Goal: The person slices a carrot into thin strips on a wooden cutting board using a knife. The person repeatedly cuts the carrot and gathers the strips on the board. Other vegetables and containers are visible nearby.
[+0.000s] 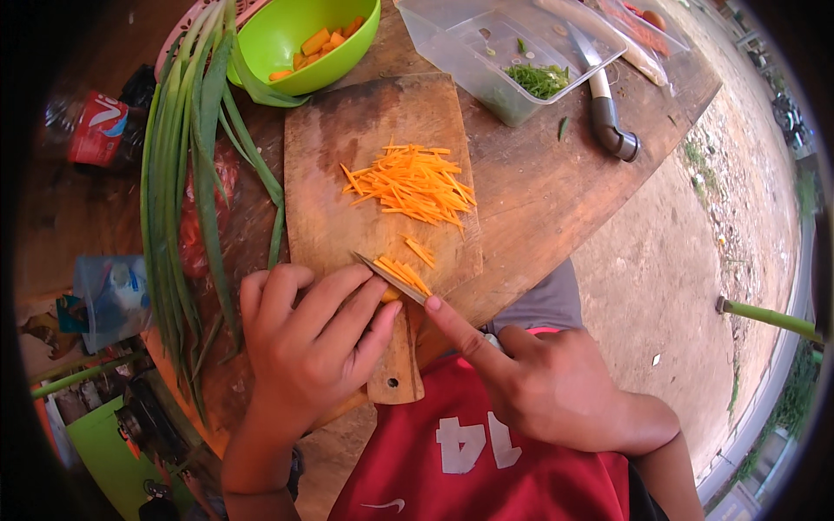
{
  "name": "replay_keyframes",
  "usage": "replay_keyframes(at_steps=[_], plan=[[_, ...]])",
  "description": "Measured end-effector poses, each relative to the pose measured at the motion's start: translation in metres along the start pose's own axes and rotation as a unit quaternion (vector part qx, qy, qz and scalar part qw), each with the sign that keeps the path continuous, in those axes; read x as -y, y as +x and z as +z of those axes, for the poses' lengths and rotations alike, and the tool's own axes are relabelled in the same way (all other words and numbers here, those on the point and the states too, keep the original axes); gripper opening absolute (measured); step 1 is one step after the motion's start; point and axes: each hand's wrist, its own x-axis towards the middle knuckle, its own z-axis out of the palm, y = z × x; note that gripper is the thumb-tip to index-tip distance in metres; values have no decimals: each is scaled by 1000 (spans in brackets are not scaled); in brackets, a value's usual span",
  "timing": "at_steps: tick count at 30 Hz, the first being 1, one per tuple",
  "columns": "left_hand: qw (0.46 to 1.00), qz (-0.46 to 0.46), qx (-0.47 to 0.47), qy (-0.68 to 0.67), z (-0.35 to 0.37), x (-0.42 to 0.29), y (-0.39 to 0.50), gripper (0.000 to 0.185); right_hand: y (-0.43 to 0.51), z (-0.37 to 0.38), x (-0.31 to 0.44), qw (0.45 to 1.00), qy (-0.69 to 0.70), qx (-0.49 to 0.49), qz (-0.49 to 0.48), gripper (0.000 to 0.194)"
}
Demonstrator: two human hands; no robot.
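Observation:
My right hand (pixel 554 384) grips a knife, its index finger laid along the back of the blade (pixel 397 281). The handle is mostly hidden in my palm. Fingertips of my left hand (pixel 319 332) press a carrot piece (pixel 390 294) down beside the blade; most of that piece is covered. Both hands work at the near end of a wooden cutting board (pixel 313 195) with a holed handle. Freshly cut carrot strips (pixel 402 270) lie along the blade's far side. Farther up the board rests a loose pile of carrot matchsticks (pixel 414 182).
Long green onions (pixel 195 195) lie left of the board. Behind it stand a green bowl (pixel 260 45) of carrot chunks and a clear plastic container (pixel 456 65) with sliced greens. A peeler or knife with a grey-white handle (pixel 604 114) leans into the container. A bottle (pixel 98 127) lies left.

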Motion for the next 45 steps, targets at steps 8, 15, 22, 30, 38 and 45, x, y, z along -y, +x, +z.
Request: replay_keyframes(at_steps=[8,15,22,30,38,45], plan=[[1000,-10,6,0,-1,-3,-1,33,-3,7,2,1000,11,-11,-7,112],[1000,-4,-5,7,0,-3,-1,32,17,18,-2,999,37,-36,-10,106],[1000,-4,-22,16,2,-3,-2,33,13,9,-5,997,53,-51,28,108],[1000,-8,-21,13,1,-4,-1,32,8,9,4,999,17,-43,7,110],[1000,-10,-13,7,1,-4,-1,31,11,16,5,999,0,-34,11,111],[1000,-15,-23,2,2,-3,-3,31,21,19,1,998,28,-59,14,107]])
